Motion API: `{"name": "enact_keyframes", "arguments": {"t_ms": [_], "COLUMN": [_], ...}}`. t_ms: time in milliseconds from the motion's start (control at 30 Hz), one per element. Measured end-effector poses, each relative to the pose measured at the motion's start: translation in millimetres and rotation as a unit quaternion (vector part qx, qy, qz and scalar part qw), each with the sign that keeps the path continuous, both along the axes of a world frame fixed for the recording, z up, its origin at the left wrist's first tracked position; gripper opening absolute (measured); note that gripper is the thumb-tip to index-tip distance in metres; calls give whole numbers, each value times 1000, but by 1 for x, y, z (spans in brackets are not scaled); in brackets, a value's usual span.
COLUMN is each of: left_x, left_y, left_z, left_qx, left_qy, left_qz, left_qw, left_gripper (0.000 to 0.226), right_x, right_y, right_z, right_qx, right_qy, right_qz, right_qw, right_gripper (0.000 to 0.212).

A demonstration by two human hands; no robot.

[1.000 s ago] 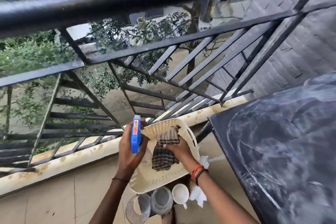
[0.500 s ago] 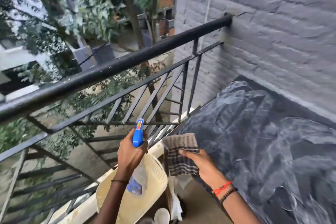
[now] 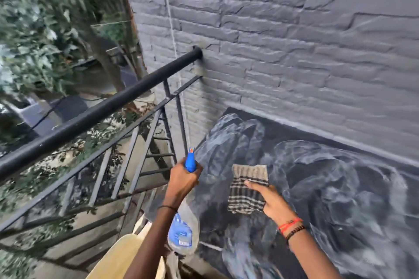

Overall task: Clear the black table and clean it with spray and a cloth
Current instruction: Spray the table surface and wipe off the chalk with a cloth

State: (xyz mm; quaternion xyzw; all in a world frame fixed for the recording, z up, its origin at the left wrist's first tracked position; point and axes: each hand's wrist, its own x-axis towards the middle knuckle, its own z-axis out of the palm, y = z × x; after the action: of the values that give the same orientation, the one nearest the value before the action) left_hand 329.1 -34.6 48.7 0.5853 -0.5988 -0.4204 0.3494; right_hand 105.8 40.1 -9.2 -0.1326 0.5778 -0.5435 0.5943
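Black and smeared with whitish, swirling streaks, the tabletop [image 3: 328, 199] fills the lower right of the frame, its far edge running along a grey painted brick wall [image 3: 294, 41] that takes up the upper right.

Just left of centre, the left hand [image 3: 182, 180] is wrapped around the neck of a spray bottle [image 3: 181, 231]. Its fingers are closed on the blue trigger head [image 3: 190, 161], whose nozzle tip points up and away toward the wall. The clear body of the bottle, with a blue label, hangs below the wrist at the bottom centre, beside the near left corner of the tabletop.

Right of it, near the middle of the frame, the right hand [image 3: 271, 200] holds a checked cloth [image 3: 247, 190], beige with dark stripes. The fingers are pinched on the cloth's right side, with the index finger laid across its face. The cloth hangs open and mostly flat over the left part of the tabletop; whether it touches the surface cannot be told. Red and dark bands circle the right wrist, and a thin dark band circles the left.

A black metal railing [image 3: 102, 111] runs diagonally from the left edge up to the wall, with slanted bars beneath it and blurred trees beyond in the upper left. A pale yellow object [image 3: 113, 260] shows at the bottom edge, left of the left forearm.
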Motion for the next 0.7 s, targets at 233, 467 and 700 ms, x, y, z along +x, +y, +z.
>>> {"name": "enact_keyframes", "arguments": {"t_ms": [233,467,700], "left_x": [-84,-140,-180], "left_y": [-54,-123,-175], "left_z": [8,9,-7], "left_qx": [12,57,83], "left_qy": [-68,-79,-44], "left_qz": [4,-4,-13], "left_qw": [998,995,995], "left_gripper": [21,21,13], "right_x": [-79,-139,-163], "right_y": [-20,-54,-88], "right_z": [1,-11,-16], "right_qx": [0,1,-1], "right_qy": [-56,-70,-109], "right_qz": [-37,-50,-69], "right_qw": [998,996,992], "right_gripper": [36,42,31]}}
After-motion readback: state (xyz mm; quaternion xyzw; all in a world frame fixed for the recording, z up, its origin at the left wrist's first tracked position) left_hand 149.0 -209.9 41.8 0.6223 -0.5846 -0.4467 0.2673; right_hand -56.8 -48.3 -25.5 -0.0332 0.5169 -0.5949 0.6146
